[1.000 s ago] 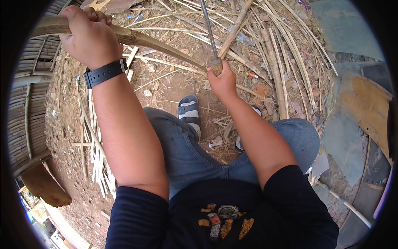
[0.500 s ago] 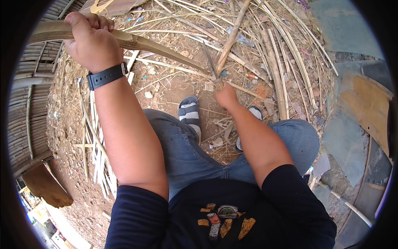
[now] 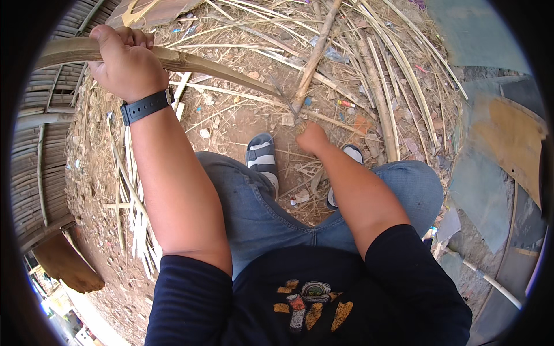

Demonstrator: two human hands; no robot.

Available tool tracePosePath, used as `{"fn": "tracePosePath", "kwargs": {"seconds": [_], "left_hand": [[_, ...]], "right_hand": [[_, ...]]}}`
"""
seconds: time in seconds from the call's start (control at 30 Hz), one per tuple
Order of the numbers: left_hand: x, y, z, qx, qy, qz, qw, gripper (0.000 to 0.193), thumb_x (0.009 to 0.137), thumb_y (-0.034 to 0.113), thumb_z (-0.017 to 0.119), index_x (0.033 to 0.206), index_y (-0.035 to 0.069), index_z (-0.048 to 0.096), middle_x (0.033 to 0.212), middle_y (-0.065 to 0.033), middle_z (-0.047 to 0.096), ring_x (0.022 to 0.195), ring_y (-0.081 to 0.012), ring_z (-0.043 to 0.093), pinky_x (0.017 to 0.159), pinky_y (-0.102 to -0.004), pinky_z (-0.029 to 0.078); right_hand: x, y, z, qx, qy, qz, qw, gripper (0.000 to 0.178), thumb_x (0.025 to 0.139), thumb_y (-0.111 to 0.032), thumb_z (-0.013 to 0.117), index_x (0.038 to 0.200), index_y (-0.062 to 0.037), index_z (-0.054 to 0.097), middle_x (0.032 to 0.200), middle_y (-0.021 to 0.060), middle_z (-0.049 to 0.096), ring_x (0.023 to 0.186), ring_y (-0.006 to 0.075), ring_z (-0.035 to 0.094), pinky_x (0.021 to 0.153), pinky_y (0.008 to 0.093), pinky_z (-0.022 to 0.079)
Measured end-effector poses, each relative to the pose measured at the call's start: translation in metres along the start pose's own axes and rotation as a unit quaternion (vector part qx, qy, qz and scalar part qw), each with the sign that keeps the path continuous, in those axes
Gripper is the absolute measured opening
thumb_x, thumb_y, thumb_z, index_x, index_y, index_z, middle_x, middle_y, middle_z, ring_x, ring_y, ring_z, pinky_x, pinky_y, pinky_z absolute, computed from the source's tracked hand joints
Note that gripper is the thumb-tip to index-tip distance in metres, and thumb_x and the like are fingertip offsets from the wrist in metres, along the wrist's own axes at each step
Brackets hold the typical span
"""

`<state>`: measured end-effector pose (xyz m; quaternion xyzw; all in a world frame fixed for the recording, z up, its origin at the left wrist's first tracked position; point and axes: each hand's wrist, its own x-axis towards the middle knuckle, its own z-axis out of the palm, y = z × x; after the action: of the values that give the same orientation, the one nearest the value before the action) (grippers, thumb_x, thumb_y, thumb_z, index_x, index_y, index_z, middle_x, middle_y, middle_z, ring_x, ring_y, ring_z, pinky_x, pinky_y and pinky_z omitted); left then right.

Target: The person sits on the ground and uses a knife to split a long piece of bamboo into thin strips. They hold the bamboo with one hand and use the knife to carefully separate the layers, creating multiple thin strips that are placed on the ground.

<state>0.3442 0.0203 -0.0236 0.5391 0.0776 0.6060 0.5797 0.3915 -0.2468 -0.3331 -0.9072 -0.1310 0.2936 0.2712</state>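
Right hand (image 3: 312, 138) dropped low with blade (image 3: 287, 99) (fist closed on handle), left hand (image 3: 126, 64) still clamping bamboo (image 3: 213, 68): downstroke done.

Thin split bamboo strips (image 3: 130, 196) lie scattered over the dry brown dirt ground (image 3: 231, 124), with more long pale canes (image 3: 384, 98) heaped beyond. A woven bamboo mat (image 3: 34, 144) borders the left side. Flat grey-green sheets (image 3: 479, 190) and a tan cardboard piece (image 3: 513, 138) lie to the right. Grey striped sandals (image 3: 261, 157) rest on the dirt.
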Motion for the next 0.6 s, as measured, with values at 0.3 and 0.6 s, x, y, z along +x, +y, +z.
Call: {"fn": "tracePosePath", "kwargs": {"seconds": [0.3, 0.6], "left_hand": [[0.001, -0.002, -0.005, -0.007, -0.002, 0.010, 1.000, 0.038, 0.099, 0.029, 0.056, 0.073, 0.007, 0.040, 0.060, -0.0036, 0.041, 0.051, -0.0133, 0.040, 0.050, -0.0313, 0.037], [-0.002, -0.002, 0.003, -0.007, -0.004, 0.007, 1.000, 0.041, 0.098, 0.032, 0.057, 0.072, 0.006, 0.040, 0.060, -0.0039, 0.042, 0.050, -0.0140, 0.040, 0.049, -0.0308, 0.036]], "right_hand": [[-0.010, -0.098, -0.062, 0.228, 0.172, -0.111, 0.952, 0.040, 0.077, -0.024, 0.068, 0.111, -0.0028, 0.061, 0.089, 0.0247, 0.068, 0.084, 0.0406, 0.067, 0.076, 0.0453, 0.052], [0.005, 0.022, 0.010, -0.064, -0.075, 0.062, 0.993, 0.049, 0.075, -0.024, 0.069, 0.115, 0.0022, 0.061, 0.103, 0.0287, 0.066, 0.094, 0.0427, 0.066, 0.081, 0.0456, 0.053]]}}
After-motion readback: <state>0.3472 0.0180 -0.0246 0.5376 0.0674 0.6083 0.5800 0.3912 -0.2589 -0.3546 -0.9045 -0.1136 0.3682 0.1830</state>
